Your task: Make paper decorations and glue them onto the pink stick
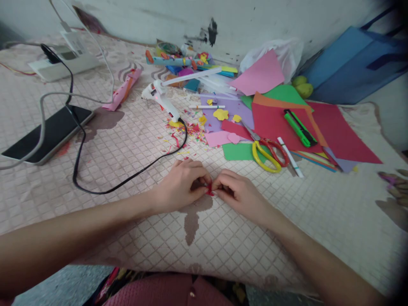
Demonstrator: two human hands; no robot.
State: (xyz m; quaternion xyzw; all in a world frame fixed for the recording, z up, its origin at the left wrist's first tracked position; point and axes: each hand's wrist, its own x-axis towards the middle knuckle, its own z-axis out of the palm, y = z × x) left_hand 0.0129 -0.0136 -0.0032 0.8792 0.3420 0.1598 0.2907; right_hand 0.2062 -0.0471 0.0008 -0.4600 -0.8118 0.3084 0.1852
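Between my two hands is a small piece of red paper, mostly covered by my fingertips, so its shape is hard to make out. My left hand pinches it from the left. From the right, my right hand pinches the same piece, thumb and forefinger together. Both hands are low over the patterned tablecloth. Beyond them lies a white hot glue gun with a glue stick in its back. Scissors with yellow and red handles rest on the paper to the right.
Paper scraps are scattered beside the glue gun, whose black cord loops left. Coloured sheets bear a green box cutter. A phone and a power strip lie left; a blue bag stands back right.
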